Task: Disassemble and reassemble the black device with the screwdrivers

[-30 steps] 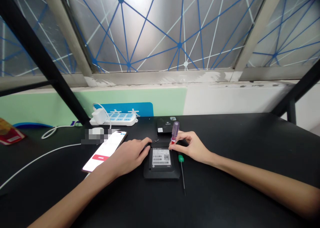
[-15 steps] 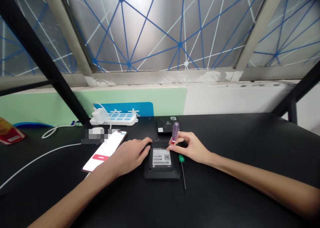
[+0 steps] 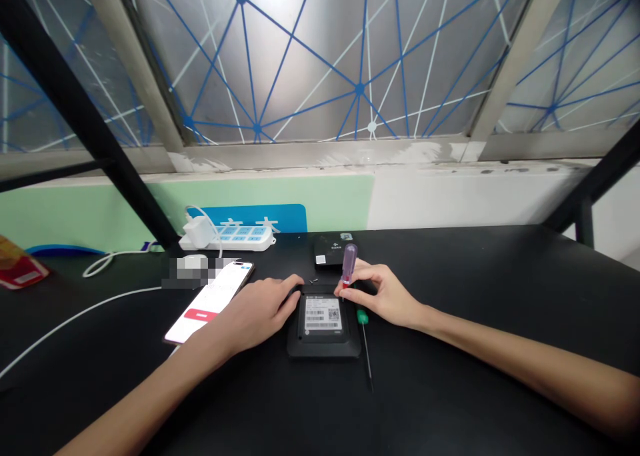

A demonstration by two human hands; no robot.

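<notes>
Our right hand (image 3: 385, 297) pinched a purple-handled screwdriver (image 3: 349, 266) upright at the 12 o'clock edge of a black labelled device (image 3: 323, 316); our open left hand (image 3: 255, 313) rested at its 10 o'clock corner. A green-handled screwdriver (image 3: 363, 317) lay at 3 o'clock, a smartphone (image 3: 207, 303) at 9 o'clock.

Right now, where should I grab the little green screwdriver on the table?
Pinch the green handle from the right side, probably. It is the thick end of the thin screwdriver lying on the table, its shaft pointing toward you, and the black device sits close on its left.
</notes>
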